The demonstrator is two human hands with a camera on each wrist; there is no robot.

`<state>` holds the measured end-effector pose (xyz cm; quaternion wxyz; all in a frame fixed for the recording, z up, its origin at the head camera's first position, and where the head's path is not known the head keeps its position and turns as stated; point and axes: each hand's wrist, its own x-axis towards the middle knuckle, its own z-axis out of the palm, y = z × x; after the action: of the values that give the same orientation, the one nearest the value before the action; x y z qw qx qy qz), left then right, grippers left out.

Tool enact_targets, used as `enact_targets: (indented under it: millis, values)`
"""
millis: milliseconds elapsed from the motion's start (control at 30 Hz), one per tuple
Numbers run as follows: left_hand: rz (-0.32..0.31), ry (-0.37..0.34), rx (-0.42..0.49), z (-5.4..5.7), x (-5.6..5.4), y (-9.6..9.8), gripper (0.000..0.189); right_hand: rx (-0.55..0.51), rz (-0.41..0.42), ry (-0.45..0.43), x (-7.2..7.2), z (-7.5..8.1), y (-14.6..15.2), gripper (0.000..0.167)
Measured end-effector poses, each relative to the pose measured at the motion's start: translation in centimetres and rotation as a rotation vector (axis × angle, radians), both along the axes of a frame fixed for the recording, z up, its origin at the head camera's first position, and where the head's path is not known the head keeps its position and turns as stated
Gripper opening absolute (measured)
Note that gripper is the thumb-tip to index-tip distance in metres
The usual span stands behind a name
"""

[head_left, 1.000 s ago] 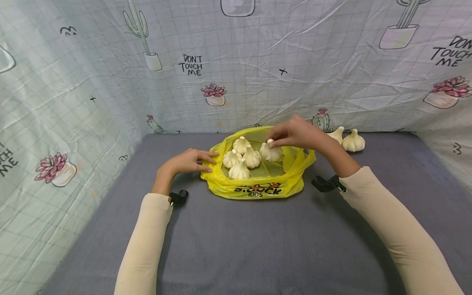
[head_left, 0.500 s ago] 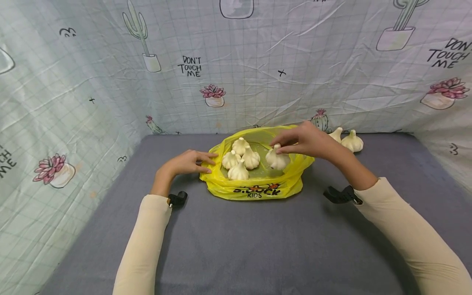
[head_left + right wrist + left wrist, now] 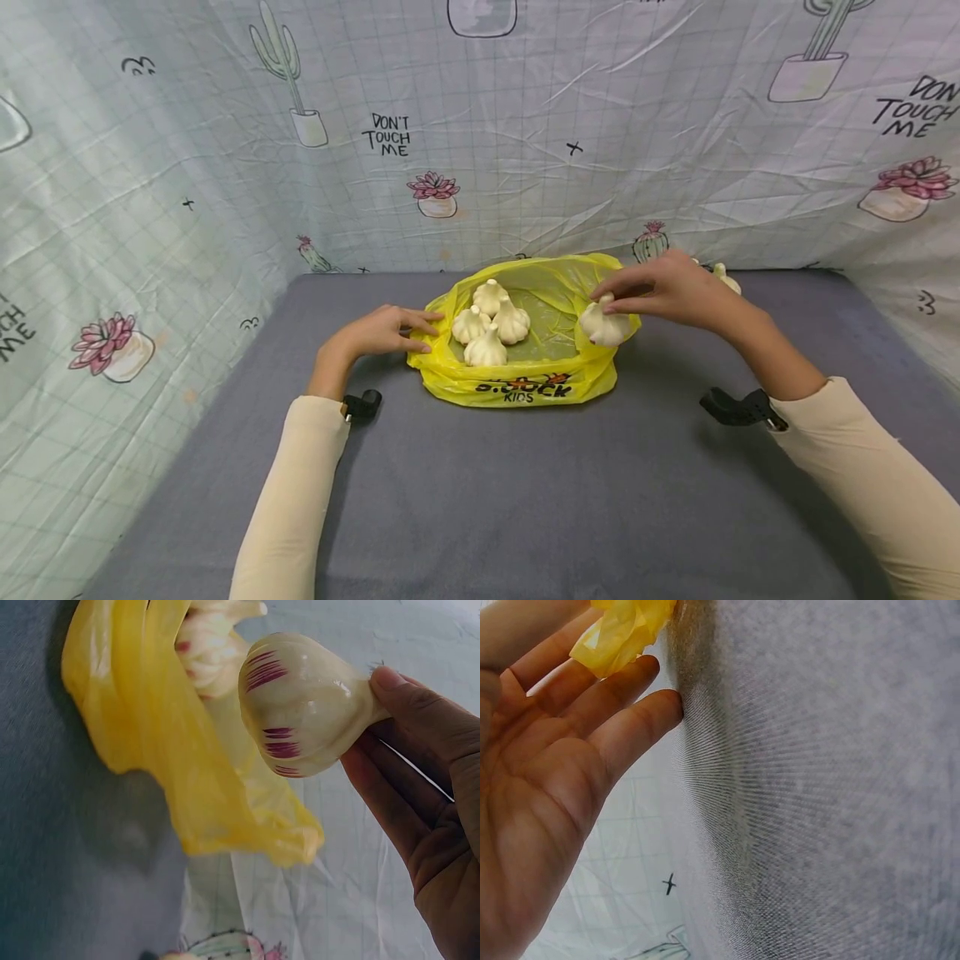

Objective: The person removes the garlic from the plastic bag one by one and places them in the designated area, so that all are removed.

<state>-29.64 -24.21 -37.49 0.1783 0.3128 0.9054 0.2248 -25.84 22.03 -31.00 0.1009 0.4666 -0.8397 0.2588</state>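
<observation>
My right hand (image 3: 678, 287) pinches a garlic bulb (image 3: 603, 325) by its stem, over the right side of a yellow plastic bag (image 3: 517, 387). In the right wrist view this garlic bulb (image 3: 300, 705) is glossy cream with purple streaks, and the thumb and fingers meet at its neck. Several more garlic bulbs (image 3: 512, 322) stand grouped in the left part of the bag. My left hand (image 3: 371, 329) rests at the bag's left rim. From the left wrist, its fingers (image 3: 634, 724) look fairly straight and spread, with yellow plastic (image 3: 626, 634) at the fingertips.
Behind my right wrist, a garlic bulb (image 3: 726, 279) partly shows near the table's back edge. A grey cloth covers the table (image 3: 517, 500). Printed fabric (image 3: 510, 117) hangs upright right behind it and along the sides.
My right hand has moved right with the garlic bulb, from inside the bag to over its right rim, now overlapping the bulbs at the back. The left hand stays put.
</observation>
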Motion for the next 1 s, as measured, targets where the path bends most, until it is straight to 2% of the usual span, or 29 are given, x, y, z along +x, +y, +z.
enact_targets:
  millis: [233, 600, 1000]
  values:
    - [0.009, -0.012, -0.005, 0.1, 0.2, 0.0, 0.041, 0.021, -0.037, 0.007, 0.5, 0.1, 1.3, 0.022]
    - [-0.004, 0.012, -0.011, 0.1, 0.0, 0.1, 0.039, 0.033, -0.105, 0.006, 1.4, 0.7, 2.8, 0.023]
    - [0.005, 0.002, -0.012, 0.1, 0.0, -0.1, 0.042, 0.038, -0.156, 0.066, 1.6, 0.6, 4.6, 0.026]
